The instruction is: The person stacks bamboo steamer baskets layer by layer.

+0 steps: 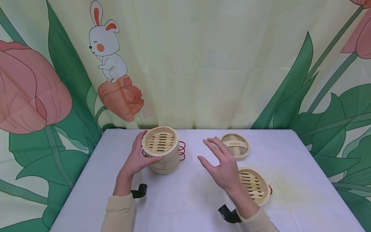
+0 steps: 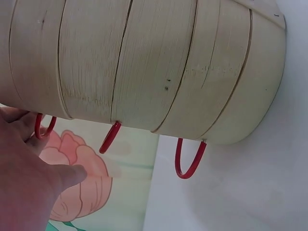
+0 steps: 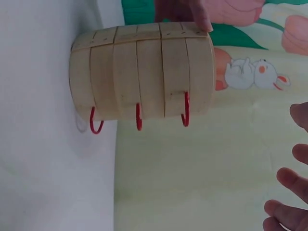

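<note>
A round stack of bamboo steamer baskets [image 1: 163, 161] stands upright at the back left of the table, its slatted top facing up. Red loop handles [image 1: 182, 151] stick out from its sides. My left hand [image 1: 139, 158] holds the upper part from the left, thumb on the front and fingers around the far left side. The thumb lies near the top rim of the stack [image 3: 139, 72] in the right wrist view. My right hand [image 1: 223, 164] hovers to the right of the stack, fingers spread and holding nothing, apart from everything.
Behind my right hand lies a round bamboo lid [image 1: 236, 146] with a crossing strip. Another slatted steamer basket [image 1: 256, 187] with a red handle sits partly behind my right forearm. A white cloth covers the table [image 1: 185, 206]; a printed curtain [image 1: 203, 64] hangs at its back edge.
</note>
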Motion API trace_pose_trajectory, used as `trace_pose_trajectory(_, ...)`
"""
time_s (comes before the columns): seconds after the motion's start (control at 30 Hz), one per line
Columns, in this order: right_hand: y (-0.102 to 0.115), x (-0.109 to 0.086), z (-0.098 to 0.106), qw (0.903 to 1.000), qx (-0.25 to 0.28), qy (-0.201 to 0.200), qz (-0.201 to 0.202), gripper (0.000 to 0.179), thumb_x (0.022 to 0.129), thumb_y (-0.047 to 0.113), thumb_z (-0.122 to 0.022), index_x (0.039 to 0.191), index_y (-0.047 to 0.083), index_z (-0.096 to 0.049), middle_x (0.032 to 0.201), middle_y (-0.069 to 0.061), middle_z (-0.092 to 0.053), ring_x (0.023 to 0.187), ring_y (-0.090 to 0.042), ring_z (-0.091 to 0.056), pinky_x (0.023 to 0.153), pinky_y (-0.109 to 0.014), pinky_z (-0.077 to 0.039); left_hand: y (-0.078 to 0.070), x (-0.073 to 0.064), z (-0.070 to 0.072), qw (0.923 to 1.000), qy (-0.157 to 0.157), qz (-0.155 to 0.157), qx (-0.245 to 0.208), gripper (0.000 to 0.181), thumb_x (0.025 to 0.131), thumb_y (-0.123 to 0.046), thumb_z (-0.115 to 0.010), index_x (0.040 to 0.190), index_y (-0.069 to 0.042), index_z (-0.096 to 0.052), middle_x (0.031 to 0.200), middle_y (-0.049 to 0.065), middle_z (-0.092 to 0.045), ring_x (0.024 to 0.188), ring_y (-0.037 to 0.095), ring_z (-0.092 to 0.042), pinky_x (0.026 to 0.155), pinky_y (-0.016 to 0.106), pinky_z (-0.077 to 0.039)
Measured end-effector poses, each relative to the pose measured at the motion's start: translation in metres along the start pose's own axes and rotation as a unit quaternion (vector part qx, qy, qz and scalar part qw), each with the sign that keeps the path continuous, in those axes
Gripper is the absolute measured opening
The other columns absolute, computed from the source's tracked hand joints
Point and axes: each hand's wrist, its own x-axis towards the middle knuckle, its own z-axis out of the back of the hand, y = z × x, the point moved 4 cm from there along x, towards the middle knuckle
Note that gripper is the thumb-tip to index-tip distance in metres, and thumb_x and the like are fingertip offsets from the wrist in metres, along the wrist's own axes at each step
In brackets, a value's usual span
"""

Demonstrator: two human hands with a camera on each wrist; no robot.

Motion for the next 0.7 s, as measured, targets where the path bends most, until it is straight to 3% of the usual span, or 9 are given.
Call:
trace_pose_trajectory(0.23, -0.007, -0.008, 0.007, 0.9996, -0.026, -0.002, -0.008, 0.055, 0.077, 0.015, -0.087, 0.129, 0.011, -0.069, 0.126, -0.006, -0.064, 0.125, -0.032, -0.056, 0.102, -0.051, -0.044, 0.003, 0.000, -0.001, 0.9998, 0.001, 0.000, -0.018, 0.122, 0.068, -0.015, -0.094, 0.160, -0.011, -0.014, 0.160, 0.014, -0.018, 0.144, 0.031, -0.021, 0.114, 0.058, -0.024)
trace_pose_trajectory(0.47, -0.013, -0.014, 0.014, 0.9998, -0.014, -0.007, -0.015, 0.054, 0.077, 0.013, -0.086, 0.128, 0.009, -0.069, 0.127, -0.006, -0.064, 0.119, -0.027, -0.058, 0.105, -0.023, -0.039, 0.004, 0.000, -0.002, 0.9998, -0.003, 0.001, -0.019, 0.122, 0.067, -0.012, -0.095, 0.159, -0.010, -0.015, 0.159, 0.015, -0.021, 0.145, 0.032, -0.020, 0.115, 0.060, -0.020)
trace_pose_trajectory(0.7, -0.017, -0.018, 0.022, 0.9996, 0.008, -0.028, 0.004, 0.045, 0.088, 0.029, -0.078, 0.125, 0.004, -0.070, 0.124, -0.012, -0.065, 0.115, -0.031, -0.059, 0.105, -0.021, -0.037, 0.003, -0.002, -0.004, 0.9999, -0.006, 0.005, -0.008, 0.121, 0.068, -0.021, -0.095, 0.159, -0.009, -0.016, 0.159, 0.014, -0.021, 0.145, 0.031, -0.020, 0.114, 0.062, -0.019)
